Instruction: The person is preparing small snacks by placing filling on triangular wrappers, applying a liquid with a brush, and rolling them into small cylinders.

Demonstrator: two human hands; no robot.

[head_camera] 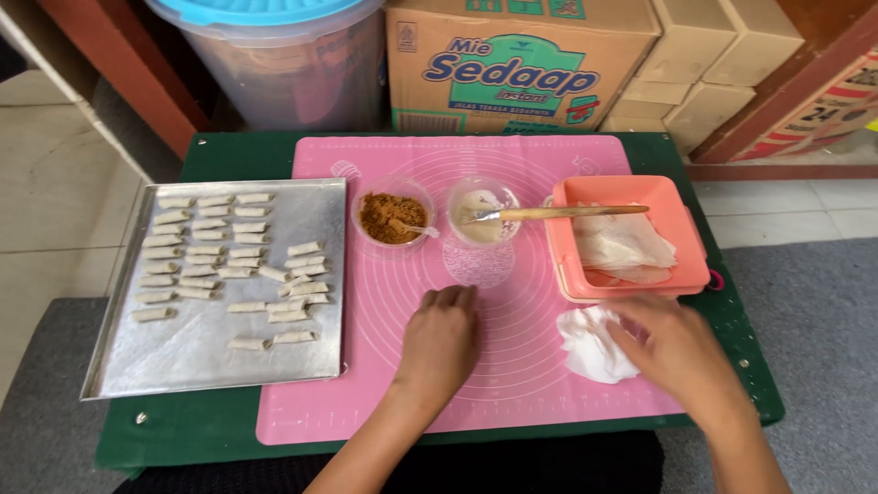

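My left hand (439, 343) lies flat, fingers together, on the pink silicone mat (512, 155) near its middle and holds nothing. My right hand (677, 352) rests at the mat's right edge, its fingers on a crumpled white cloth or tissue (590, 348). Just beyond it stands a salmon square container (631, 190) with thin pale wrapper sheets (626, 242) inside. A clear bowl of brown crumbly filling (389, 220) with a small spoon and a clear bowl of pale paste (480, 224) stand at the mat's far middle. A wooden-handled brush (567, 212) lies across from the paste bowl to the container.
A metal baking tray (183, 352) on the left holds several small rolled pastries (219, 256) in rows. All sits on a low green table (219, 425) above a grey carpet. Behind are a cardboard box (521, 55), a blue-lidded clear tub (283, 55) and stacked plain boxes (713, 64).
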